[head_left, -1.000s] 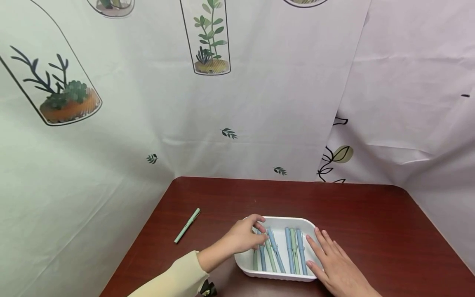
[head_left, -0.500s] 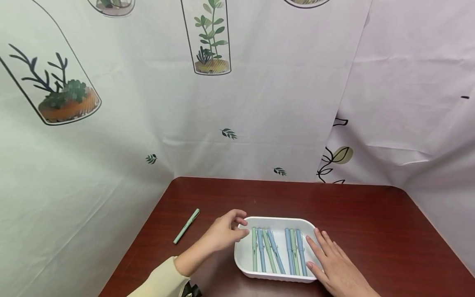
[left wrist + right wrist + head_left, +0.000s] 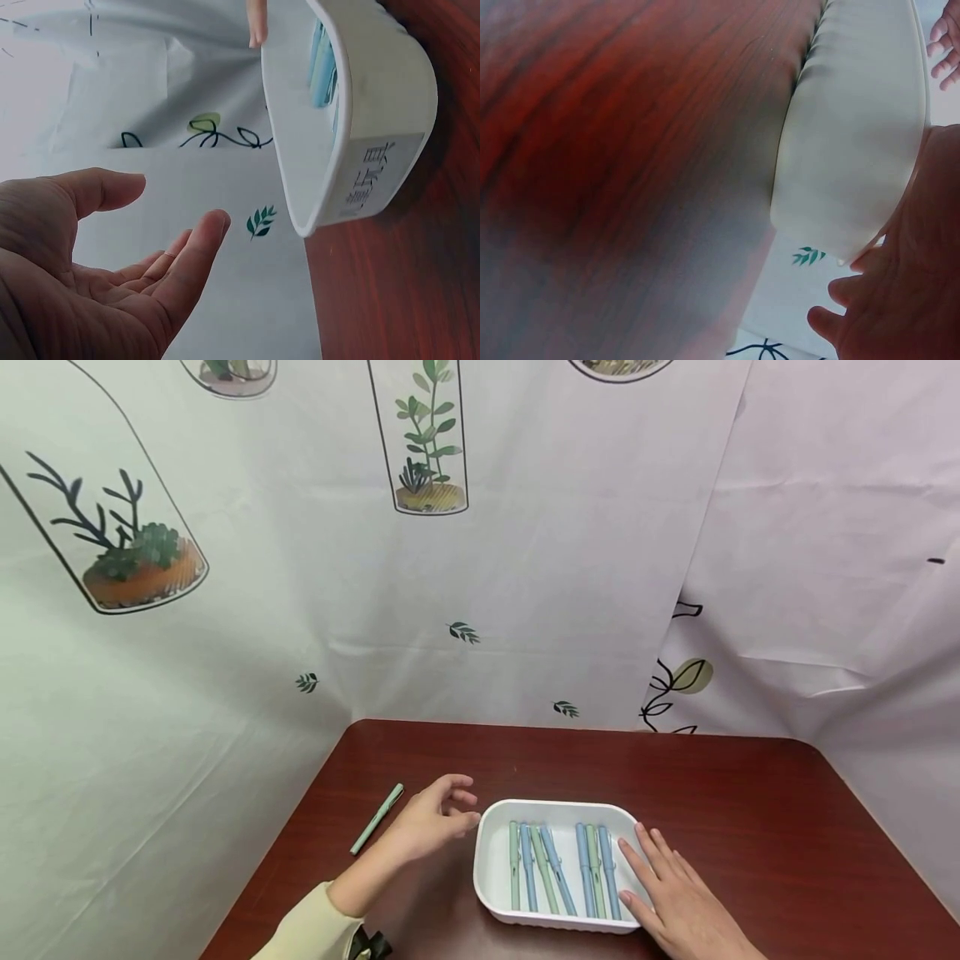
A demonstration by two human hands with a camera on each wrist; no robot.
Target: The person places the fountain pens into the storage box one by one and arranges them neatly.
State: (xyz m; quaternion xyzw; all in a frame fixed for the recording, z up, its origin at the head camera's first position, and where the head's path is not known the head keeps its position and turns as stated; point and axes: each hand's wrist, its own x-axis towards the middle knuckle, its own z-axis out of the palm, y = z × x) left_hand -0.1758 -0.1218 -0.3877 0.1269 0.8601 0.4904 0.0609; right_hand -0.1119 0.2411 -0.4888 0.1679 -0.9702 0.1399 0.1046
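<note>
A white rectangular tray [image 3: 491, 881] stands near the table's front, holding several green and blue pens in two groups. The left group has a green pen [image 3: 514, 864] at its outer side; in the right group a green pen [image 3: 596, 868] lies between two blue ones. My left hand [image 3: 431, 822] hovers just left of the tray, fingers loosely bent, thumb and fingertips apart with nothing between them, as the left wrist view also shows. My right hand [image 3: 678, 893] rests with spread, straight fingers on the tray's right rim. A single green pen [image 3: 377, 818] lies on the table beyond my left forearm.
The dark red wooden table [image 3: 720, 793] has rounded far corners. A pale cloth [image 3: 555, 610] printed with plants hangs behind it and along the sides. A label [image 3: 375, 176] is stuck on the tray's outer wall.
My left hand has drawn back leftward from over the pens in the tray to outside its left rim, uncovering the left group. The right hand and the tray stay in place.
</note>
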